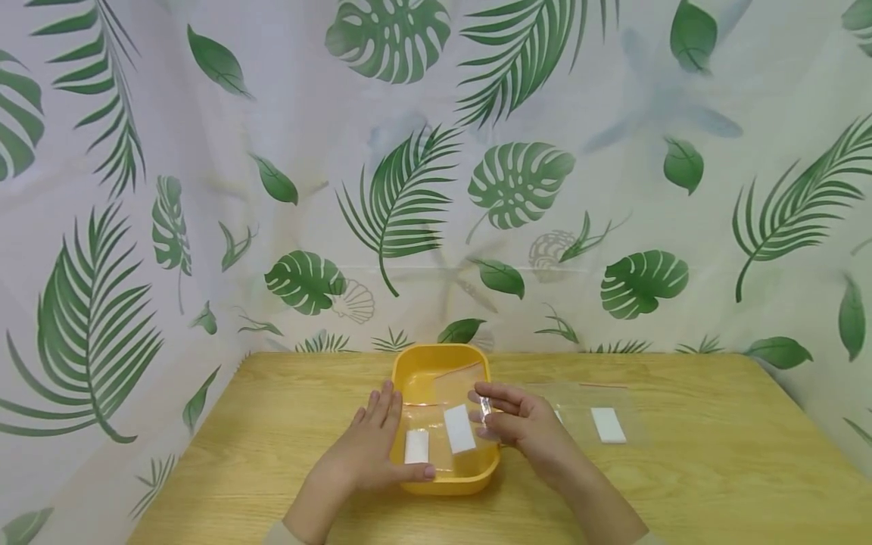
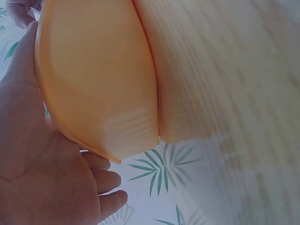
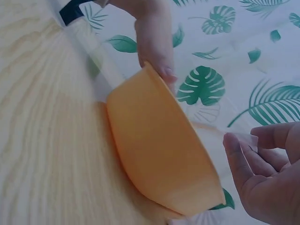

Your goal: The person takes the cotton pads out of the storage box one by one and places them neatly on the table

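Note:
A yellow plastic basin [image 1: 470, 485] stands on the table. My left hand [image 1: 364, 446] rests against its left rim, fingers extended, the thumb over the near rim. The left wrist view has this hand [image 2: 47, 164] along the basin's outer wall [image 2: 93, 70]. Over the basin's right side, my right hand [image 1: 521, 420] pinches the edge of a clear plastic bag with a white rectangle [image 1: 459, 428] on it. The right wrist view shows the pinch of that hand [image 3: 267, 173] above the basin wall [image 3: 154, 136]. Another white rectangle [image 1: 417, 446] on clear plastic lies inside the basin.
Right of the basin, clear plastic bags lie flat on the wooden table [image 1: 715, 454], one bearing a white rectangle [image 1: 608, 425]. A leaf-patterned sheet [image 1: 422, 303] hangs behind the table and along its left side.

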### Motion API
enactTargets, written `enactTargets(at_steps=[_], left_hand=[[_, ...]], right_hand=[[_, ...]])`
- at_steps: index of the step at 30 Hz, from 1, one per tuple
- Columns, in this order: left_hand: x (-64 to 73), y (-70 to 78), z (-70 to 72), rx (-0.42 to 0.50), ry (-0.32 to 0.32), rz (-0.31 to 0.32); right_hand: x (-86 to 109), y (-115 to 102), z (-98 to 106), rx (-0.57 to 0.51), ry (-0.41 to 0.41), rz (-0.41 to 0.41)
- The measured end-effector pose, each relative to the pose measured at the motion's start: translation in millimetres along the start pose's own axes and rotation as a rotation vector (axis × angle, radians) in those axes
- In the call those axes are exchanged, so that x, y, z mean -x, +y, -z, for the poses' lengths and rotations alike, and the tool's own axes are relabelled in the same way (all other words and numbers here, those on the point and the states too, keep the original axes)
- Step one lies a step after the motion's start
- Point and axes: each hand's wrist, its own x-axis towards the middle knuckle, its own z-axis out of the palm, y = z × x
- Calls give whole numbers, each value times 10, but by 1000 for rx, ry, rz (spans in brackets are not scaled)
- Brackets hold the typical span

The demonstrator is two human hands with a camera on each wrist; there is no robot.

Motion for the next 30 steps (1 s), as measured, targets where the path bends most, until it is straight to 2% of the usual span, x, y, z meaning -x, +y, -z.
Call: enactTargets(at_steps=[11,17,24,30], left_hand=[[-13,-3,-3,13,-20,9],[-3,-9,-5,30,-20,16],[11,0,9,32,-19,26],[1,3,-3,29,-13,17]], right_hand=[[61,-146,332,-17,17,16],[77,-181,418,-34,-8,58],[109,-251,482,-37,35,49],[122,-289,576,-53,61,76]])
